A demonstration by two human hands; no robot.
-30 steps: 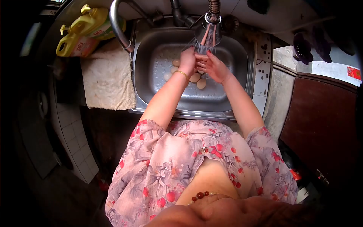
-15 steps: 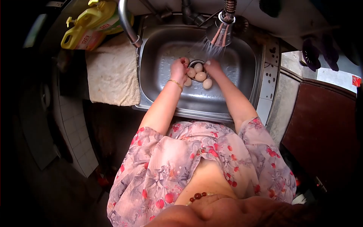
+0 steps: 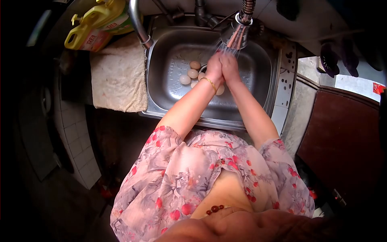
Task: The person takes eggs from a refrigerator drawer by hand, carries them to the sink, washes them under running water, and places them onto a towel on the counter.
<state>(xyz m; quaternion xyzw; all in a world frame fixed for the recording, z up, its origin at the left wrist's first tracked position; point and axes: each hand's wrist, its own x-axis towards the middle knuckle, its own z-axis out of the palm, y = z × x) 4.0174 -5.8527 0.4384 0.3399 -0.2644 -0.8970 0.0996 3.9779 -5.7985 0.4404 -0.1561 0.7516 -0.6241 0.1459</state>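
Under the water spraying from the faucet head [image 3: 238, 35], my left hand [image 3: 215, 65] and my right hand [image 3: 229, 66] are pressed together. Their fingers are curled inward, and whatever lies between them, if anything, is hidden. Several pale brown eggs lie on the sink floor to the left of my hands, among them one egg [image 3: 195, 65] at the back and another egg [image 3: 185, 79] farthest left. One more egg [image 3: 220, 90] shows below my wrists, partly covered. The drain [image 3: 203, 68] is mostly hidden behind my left hand.
The steel sink [image 3: 161, 99] surrounds my hands. On its left lie a beige cloth [image 3: 119, 76] and yellow pump bottles [image 3: 90, 36]. A curved metal pipe [image 3: 139, 26] stands at the sink's back left corner. A tiled ledge [image 3: 287, 72] borders the right side.
My hands have come together and moved up into the spray; before, they were apart on either side of the eggs. Some eggs now lie farther left.
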